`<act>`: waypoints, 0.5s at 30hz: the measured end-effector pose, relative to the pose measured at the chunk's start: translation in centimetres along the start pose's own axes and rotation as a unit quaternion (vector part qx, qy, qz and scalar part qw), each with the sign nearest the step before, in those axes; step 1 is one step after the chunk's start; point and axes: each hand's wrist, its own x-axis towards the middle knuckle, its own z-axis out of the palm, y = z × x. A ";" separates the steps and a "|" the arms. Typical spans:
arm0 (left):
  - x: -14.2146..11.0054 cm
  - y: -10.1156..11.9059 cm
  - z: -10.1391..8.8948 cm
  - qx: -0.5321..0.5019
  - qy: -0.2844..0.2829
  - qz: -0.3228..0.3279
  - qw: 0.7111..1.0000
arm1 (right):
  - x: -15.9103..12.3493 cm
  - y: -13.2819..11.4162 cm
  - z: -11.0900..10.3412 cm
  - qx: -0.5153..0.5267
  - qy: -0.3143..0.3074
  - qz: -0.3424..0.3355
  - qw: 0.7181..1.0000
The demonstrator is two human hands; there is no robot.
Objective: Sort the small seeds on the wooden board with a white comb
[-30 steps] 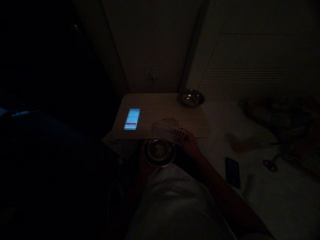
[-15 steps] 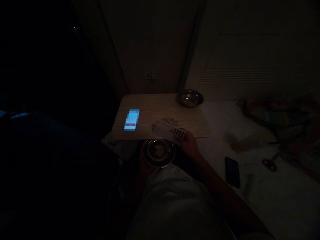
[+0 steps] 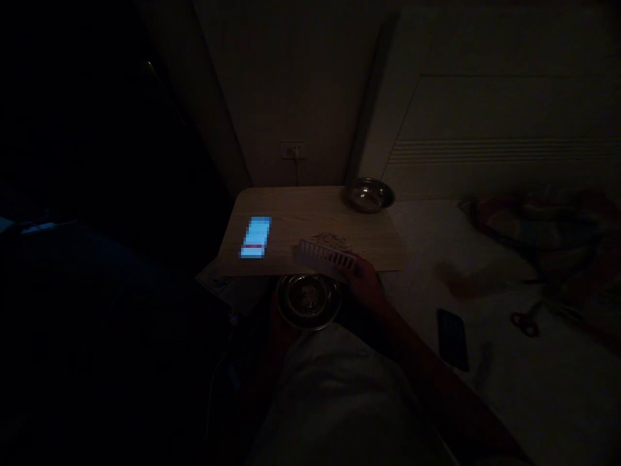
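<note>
A shiny metal bowl [image 3: 336, 304] sits just below the table's front edge, with some pale bits in its bottom. My left hand [image 3: 285, 321] grips its left side; the fingers are mostly lost in the dark. In my right hand [image 3: 363, 277] is a long white slotted plastic piece [image 3: 315, 256], gripped at its right end and held over the front edge of the wooden table [image 3: 286, 204]. Small dark crumbs [image 3: 330, 241] lie scattered on the tabletop just behind the slotted piece.
A glowing phone [image 3: 255, 237] lies on the table's left, and a second metal bowl [image 3: 369, 195] stands at its back right corner. On the white bed to the right are a dark phone [image 3: 452, 339], red-handled scissors [image 3: 524, 323] and rumpled cloth [image 3: 514, 226]. The room is very dark.
My right hand and the slotted piece have shifted slightly left toward the near edge, and the crumbs behind it show more spread. The bowl in my left hand stays nearly in place.
</note>
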 end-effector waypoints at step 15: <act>-0.2 -0.2 -0.2 0.034 0.024 0.003 0.999 | 0.3 -0.8 -0.1 -0.048 -0.035 -0.048 0.997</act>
